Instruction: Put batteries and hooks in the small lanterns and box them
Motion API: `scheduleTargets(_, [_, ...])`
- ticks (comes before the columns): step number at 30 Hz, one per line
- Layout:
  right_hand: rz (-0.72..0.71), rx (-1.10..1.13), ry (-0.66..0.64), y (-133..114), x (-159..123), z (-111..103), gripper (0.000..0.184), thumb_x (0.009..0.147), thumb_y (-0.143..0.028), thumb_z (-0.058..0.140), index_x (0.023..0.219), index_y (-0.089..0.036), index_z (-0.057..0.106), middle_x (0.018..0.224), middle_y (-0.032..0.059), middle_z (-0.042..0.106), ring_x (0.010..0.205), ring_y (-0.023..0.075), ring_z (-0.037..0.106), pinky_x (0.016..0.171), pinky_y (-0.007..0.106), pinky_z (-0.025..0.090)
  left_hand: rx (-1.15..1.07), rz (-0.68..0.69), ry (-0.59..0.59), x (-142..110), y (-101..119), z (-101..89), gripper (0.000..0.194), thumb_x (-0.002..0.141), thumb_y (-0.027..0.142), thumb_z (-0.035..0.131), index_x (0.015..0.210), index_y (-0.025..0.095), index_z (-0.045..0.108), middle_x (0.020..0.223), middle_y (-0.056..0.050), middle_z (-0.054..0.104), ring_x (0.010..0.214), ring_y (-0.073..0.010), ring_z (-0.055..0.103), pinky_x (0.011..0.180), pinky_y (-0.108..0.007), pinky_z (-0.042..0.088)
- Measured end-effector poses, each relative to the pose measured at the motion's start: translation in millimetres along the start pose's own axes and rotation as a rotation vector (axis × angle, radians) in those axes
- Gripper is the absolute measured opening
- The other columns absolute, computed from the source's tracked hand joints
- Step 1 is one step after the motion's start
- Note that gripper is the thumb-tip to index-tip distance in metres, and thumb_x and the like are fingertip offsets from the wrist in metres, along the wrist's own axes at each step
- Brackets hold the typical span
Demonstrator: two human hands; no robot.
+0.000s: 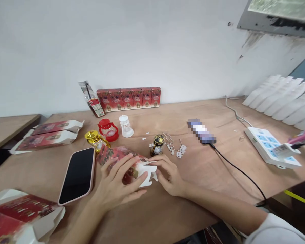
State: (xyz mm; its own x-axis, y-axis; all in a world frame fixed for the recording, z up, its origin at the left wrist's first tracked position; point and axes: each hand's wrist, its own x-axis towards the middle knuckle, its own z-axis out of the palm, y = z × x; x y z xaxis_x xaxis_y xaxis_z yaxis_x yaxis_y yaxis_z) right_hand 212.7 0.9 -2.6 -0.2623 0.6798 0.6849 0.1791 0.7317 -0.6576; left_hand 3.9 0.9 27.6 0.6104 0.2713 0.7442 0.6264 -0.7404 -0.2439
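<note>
A red printed cardboard box (118, 153) lies on its side between my hands, its white end flaps (149, 171) standing out at the right end. My left hand (119, 184) grips the body of the box, fingers over the top and thumb near the flaps. At the flap end, my right hand (171, 176) is closed with its fingers pinching the edge. Just behind the box stands a small black-and-gold lantern (158, 145). A gold lantern (93, 138), a red lantern (108, 129) and a white lantern (126, 126) stand behind its left end.
Several red boxes (126, 99) line the wall beside a leaning pouch (92, 98). Flattened boxes (47, 135) lie left, with a phone (77, 176) closer. Small metal parts (174, 146) lie centre-right. A blurred phone (202, 131) is cabled near a power strip (269, 145).
</note>
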Motion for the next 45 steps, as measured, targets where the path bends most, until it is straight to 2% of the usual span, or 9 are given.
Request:
scheduleTargets(3, [-0.009,-0.04,0.03,-1,-3,5,0.039,0.08,-0.007,0.05,0.115,-0.023,0.053,0.11,0.0088,0.059,0.106,0.0192,0.057,0.091,0.037,0.049,-0.016,0.047,-0.08,2,-3,4.0,0.032,0.077,0.037,0.069,0.106,0.031,0.06,0.117,-0.009,0.061,0.113,-0.0262,0.056,0.097,-0.046,0.037])
scheduleTargets(9, [0.017,-0.083,0.047,0,-5,12,0.047,0.075,-0.007,0.058,0.117,-0.025,0.048,0.112,0.0088,0.054,0.11,0.0197,0.055,0.091,0.036,0.051,-0.008,0.099,-0.033,-1,-7,10.4,0.024,0.082,0.019,0.063,0.104,0.027,0.062,0.11,-0.009,0.064,0.107,-0.0226,0.061,0.094,-0.041,0.043])
scheduleTargets(17, [-0.048,-0.011,-0.029,-1,-2,9,0.046,0.078,-0.008,0.059,0.12,-0.024,0.047,0.114,0.0099,0.056,0.111,0.019,0.056,0.094,0.036,0.05,-0.081,0.094,-0.073,-4,-11,9.2,0.024,0.085,0.031,0.059,0.109,0.025,0.063,0.117,-0.015,0.062,0.113,-0.0282,0.058,0.099,-0.051,0.039])
scheduleTargets(21, [-0.019,0.035,0.008,-1,-6,9,0.041,0.084,-0.007,0.052,0.121,-0.023,0.047,0.119,0.0119,0.058,0.118,0.0199,0.054,0.096,0.038,0.049,-0.105,0.074,-0.087,-8,-11,11.9,0.027,0.088,0.031,0.054,0.112,0.022,0.06,0.117,-0.016,0.061,0.111,-0.0269,0.058,0.094,-0.048,0.043])
scheduleTargets(26, [-0.014,0.033,0.093,-1,-13,11,0.044,0.087,-0.01,0.051,0.128,-0.024,0.04,0.122,0.0123,0.06,0.115,0.019,0.059,0.091,0.036,0.053,-0.089,-0.043,-0.001,-13,-3,14.4,0.04,0.081,0.046,0.061,0.114,0.022,0.058,0.11,-0.015,0.063,0.101,-0.0264,0.06,0.086,-0.045,0.046])
scheduleTargets(30, [-0.048,0.017,0.047,-4,-12,8,0.038,0.088,-0.01,0.049,0.124,-0.025,0.047,0.112,0.0104,0.065,0.105,0.0178,0.063,0.088,0.034,0.053,-0.085,-0.09,0.059,-11,2,13.7,0.042,0.075,0.044,0.068,0.11,0.024,0.056,0.108,-0.012,0.063,0.099,-0.0251,0.06,0.085,-0.043,0.046])
scheduleTargets(33, [-0.033,0.09,0.029,-6,-10,3,0.027,0.09,-0.017,0.049,0.116,-0.022,0.053,0.117,0.0133,0.062,0.111,0.0219,0.06,0.089,0.039,0.052,-0.08,-0.104,0.086,-5,4,11.0,0.042,0.073,0.038,0.069,0.11,0.025,0.053,0.104,-0.01,0.062,0.095,-0.0236,0.061,0.081,-0.041,0.048])
scheduleTargets(37, [0.003,0.214,-0.045,-6,-9,-3,0.029,0.093,-0.028,0.044,0.119,-0.021,0.056,0.125,0.0141,0.056,0.115,0.0237,0.056,0.091,0.042,0.05,-0.081,-0.145,0.086,1,6,7.0,0.036,0.072,0.029,0.067,0.106,0.022,0.056,0.1,-0.01,0.06,0.089,-0.0229,0.061,0.077,-0.04,0.049])
scheduleTargets(45, [0.267,0.568,-0.138,-5,-7,4,0.018,0.087,-0.03,0.061,0.104,-0.023,0.059,0.13,0.0111,0.049,0.12,0.0207,0.053,0.092,0.037,0.051,-0.098,-0.113,0.133,-1,9,10.0,0.032,0.068,0.025,0.069,0.097,0.019,0.059,0.095,-0.01,0.065,0.085,-0.0228,0.064,0.077,-0.041,0.048])
